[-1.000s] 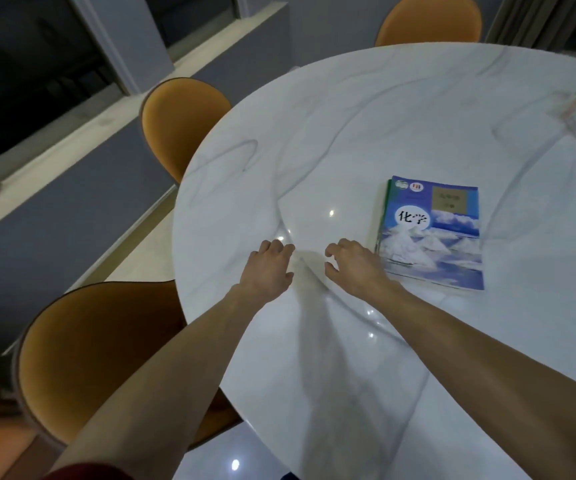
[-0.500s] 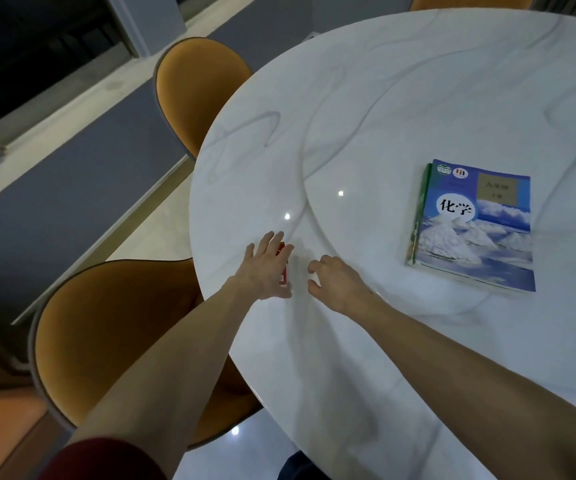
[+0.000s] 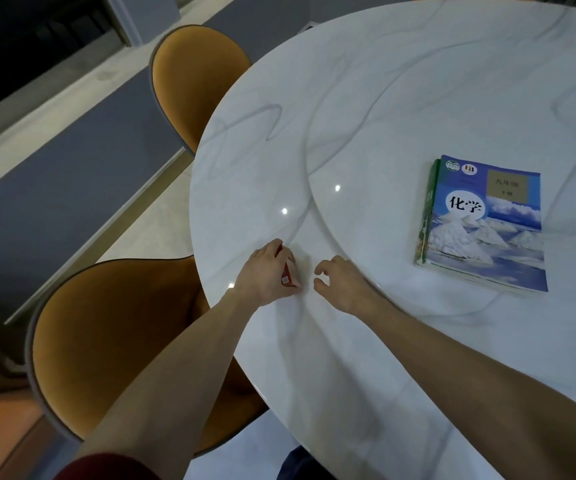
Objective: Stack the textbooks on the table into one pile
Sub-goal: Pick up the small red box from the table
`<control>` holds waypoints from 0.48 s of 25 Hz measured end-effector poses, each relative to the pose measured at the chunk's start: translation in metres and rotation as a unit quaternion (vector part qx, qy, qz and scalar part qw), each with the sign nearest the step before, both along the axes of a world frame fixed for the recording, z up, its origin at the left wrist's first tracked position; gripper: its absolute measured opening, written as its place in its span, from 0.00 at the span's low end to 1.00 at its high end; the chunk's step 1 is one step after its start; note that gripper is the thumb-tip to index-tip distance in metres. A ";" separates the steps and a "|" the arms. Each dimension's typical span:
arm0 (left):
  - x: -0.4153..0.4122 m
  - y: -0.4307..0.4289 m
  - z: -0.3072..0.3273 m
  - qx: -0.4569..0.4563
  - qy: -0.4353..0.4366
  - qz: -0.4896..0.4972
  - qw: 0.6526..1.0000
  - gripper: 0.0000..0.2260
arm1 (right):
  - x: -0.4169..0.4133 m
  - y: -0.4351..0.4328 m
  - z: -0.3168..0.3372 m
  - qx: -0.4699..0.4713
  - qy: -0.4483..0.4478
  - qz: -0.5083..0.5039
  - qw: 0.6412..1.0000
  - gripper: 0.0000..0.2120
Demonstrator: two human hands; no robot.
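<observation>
A blue chemistry textbook [image 3: 487, 223] lies flat on the white marble table [image 3: 401, 91], on top of a green-spined book [image 3: 426, 216] whose edge shows along its left side. Both hands rest near the table's left edge, well to the left of the books. My left hand [image 3: 262, 275] is curled over a small red box [image 3: 286, 276] with a printed code on it, most of which is hidden by the fingers. Just to its right, my right hand [image 3: 342, 285] holds nothing, its fingers loosely bent and apart.
Two orange chairs stand at the table's left side, one close below my left arm [image 3: 106, 341] and one farther back [image 3: 193, 81]. A round inset disc [image 3: 349, 188] fills the middle of the table. A grey wall and a window ledge run along the left.
My left hand, flat on the table before, has curled around a small red box. My right hand's fingers have bent. The view has shifted, so the books sit farther right.
</observation>
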State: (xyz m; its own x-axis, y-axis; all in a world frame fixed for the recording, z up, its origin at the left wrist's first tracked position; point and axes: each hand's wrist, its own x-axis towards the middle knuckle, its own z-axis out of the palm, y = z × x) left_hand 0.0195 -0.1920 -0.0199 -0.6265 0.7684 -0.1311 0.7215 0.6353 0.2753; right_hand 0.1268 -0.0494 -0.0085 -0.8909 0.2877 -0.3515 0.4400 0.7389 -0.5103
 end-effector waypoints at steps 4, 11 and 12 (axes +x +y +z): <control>0.020 0.004 0.021 0.069 -0.077 0.069 0.992 0.37 | -0.004 0.005 0.013 -0.123 0.047 -0.148 0.980 0.18; 0.061 0.033 0.049 0.151 -0.098 0.049 0.983 0.37 | 0.017 0.039 0.038 -0.309 0.082 -0.307 0.896 0.12; 0.067 0.039 0.053 0.149 -0.090 0.040 0.984 0.37 | 0.024 0.045 0.041 -0.323 0.081 -0.324 0.885 0.10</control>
